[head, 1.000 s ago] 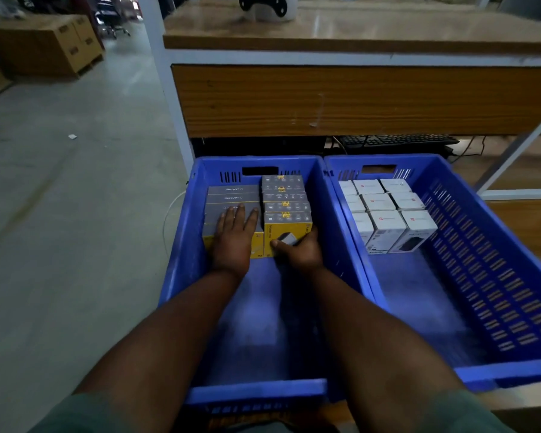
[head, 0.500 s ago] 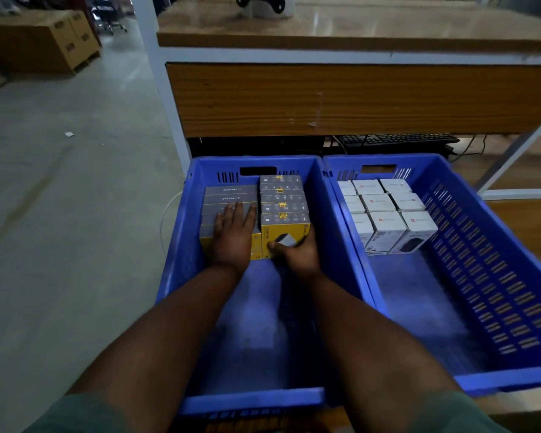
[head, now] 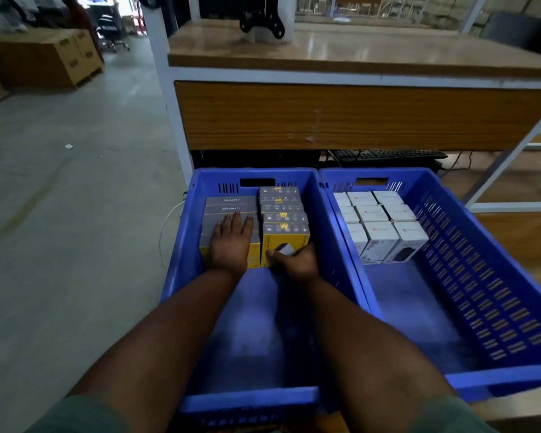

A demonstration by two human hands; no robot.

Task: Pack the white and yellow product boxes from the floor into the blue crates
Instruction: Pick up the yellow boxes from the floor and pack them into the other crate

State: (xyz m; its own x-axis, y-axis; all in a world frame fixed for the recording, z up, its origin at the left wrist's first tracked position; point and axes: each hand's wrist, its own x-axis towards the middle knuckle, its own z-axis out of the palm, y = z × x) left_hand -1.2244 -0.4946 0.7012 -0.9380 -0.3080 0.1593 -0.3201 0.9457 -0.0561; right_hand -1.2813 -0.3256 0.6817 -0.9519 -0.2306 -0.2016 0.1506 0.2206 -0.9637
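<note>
Inside left crate (head: 181, 264): left hand (head: 230, 245) flat on boxes (head: 231, 207), right hand (head: 297, 264) grip pinching yellow box (head: 283, 242)

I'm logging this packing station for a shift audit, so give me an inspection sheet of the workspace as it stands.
Surface: grey concrete floor, bare around the crates.
Job's things: left blue plastic crate holds yellow-and-grey product boxes at its far end; right blue plastic crate holds white product boxes at its far end.
Clutter: small white scrap on the floor.
Hands: left hand lies flat on the left stack; right hand grips the nearest yellow box.
Cables: white cable beside the left crate; dark cables under the bench.
Surroundings: wooden-topped bench, black keyboard, cardboard cartons.
</note>
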